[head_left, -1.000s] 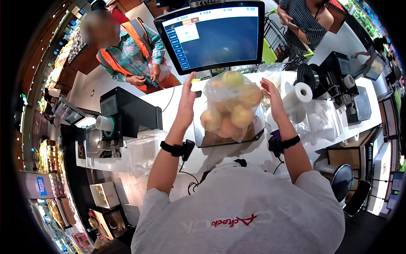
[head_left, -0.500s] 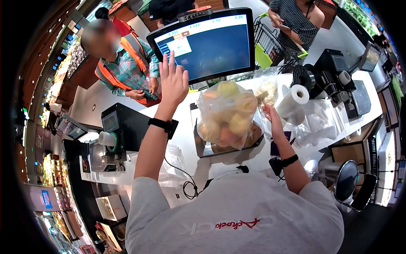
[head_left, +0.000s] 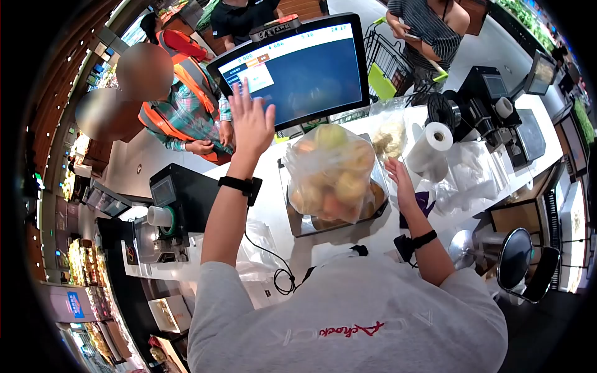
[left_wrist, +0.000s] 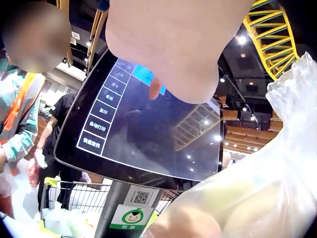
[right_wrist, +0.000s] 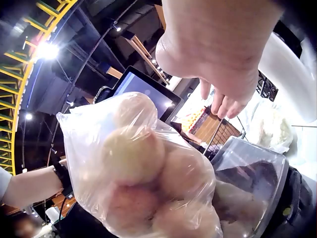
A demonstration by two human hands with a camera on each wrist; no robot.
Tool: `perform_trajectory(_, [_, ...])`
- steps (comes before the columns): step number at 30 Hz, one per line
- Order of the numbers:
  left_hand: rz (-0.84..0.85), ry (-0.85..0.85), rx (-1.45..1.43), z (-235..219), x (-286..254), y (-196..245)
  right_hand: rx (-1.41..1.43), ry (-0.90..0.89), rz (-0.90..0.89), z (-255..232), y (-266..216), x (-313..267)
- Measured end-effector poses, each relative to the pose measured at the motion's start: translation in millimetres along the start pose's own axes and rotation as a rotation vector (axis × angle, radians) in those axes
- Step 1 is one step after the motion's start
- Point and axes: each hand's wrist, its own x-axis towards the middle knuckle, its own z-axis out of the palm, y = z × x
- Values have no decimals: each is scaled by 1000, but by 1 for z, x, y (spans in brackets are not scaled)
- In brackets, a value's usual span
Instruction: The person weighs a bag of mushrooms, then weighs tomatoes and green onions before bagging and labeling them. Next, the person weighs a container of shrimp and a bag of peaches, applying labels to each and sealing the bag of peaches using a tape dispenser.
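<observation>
Our left hand (head_left: 250, 121), fingers spread, taps touchscreen (head_left: 298, 71); right hand (head_left: 401, 186) relaxed open, bag of apples (head_left: 333, 174) just beside its fingertips.

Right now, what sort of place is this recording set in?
Most likely a supermarket's produce weighing counter: a bag of fruit sits on a scale under a touchscreen, with a roll of plastic bags and a shopping cart nearby.

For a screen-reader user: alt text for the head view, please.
A person's left hand reaches up to a touchscreen while a clear bag of fruit sits on a scale; the right hand hovers open beside the bag.
</observation>
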Motion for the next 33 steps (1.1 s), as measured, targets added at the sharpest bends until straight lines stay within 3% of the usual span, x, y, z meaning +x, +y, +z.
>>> perform_trajectory(5, [-73,218,-240,-37,-26,9,8,153,-107,-22,17,6])
perform_trajectory(7, [-185,210,-375,-54,-50,23,-73,209,-88,-40,21,0])
perform_trajectory(9, [-250,122,-403,-55,-90,7,-195,300,-46,-56,31,-9])
perform_trajectory(11, [-301,105,-318,-63,-122,16,-338,259,51,-73,42,-21])
perform_trajectory(16, [-558,-97,-433,-62,-198,43,-565,74,57,-88,80,-44])
perform_trajectory(20, [-685,-173,-456,-59,-222,62,-747,-64,79,-85,91,-52])
perform_trajectory(25, [-666,-215,-478,-59,-214,84,-858,-137,61,-73,97,-58])
perform_trajectory(33, [-642,-222,-480,-50,-211,91,-907,-179,-125,-66,134,-53])
